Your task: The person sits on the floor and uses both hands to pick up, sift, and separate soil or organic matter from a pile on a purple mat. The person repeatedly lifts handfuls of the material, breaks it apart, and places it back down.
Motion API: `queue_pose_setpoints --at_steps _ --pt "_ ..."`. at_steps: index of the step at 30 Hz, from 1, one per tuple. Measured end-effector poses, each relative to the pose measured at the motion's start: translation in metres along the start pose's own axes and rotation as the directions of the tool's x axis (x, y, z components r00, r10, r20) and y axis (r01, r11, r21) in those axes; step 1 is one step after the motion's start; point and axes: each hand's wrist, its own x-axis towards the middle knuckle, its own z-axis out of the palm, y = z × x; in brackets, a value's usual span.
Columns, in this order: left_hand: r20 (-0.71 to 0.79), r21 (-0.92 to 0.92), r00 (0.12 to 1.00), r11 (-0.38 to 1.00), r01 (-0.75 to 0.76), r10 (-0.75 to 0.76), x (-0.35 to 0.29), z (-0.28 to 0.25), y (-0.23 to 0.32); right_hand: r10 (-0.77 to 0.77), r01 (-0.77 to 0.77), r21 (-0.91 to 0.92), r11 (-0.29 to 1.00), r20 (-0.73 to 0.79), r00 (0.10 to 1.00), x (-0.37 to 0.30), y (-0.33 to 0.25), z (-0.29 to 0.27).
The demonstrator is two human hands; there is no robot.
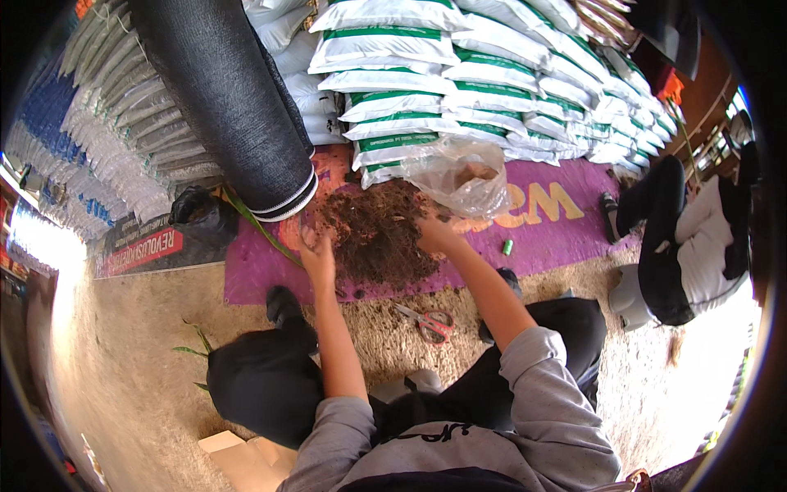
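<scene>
Head view shows soil (379, 234) between spread left hand (316, 251) and right hand (435, 235), grip unclear.

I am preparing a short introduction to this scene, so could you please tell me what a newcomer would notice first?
A dark, soil-like heap would probably draw the eye first: it lies mid-picture on a purple banner, the left hand at its left edge and the right hand at its right. Behind it rise stacked white bags with green bands, and a thick black roll slants in at upper left.
</scene>
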Motion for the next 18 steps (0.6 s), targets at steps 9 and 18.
queue_pose_setpoints --at_steps 9,18 --pt "-0.061 0.071 0.862 0.859 0.507 -0.504 -0.007 0.016 -0.103 -0.045 0.043 -0.285 0.957 -0.002 0.999 0.121 0.011 0.068" --pt "-0.132 0.101 0.900 0.898 0.429 -0.415 -0.002 0.002 -0.152 -0.139 0.222 -0.229 0.948 0.329 0.934 0.236 -0.001 0.102"
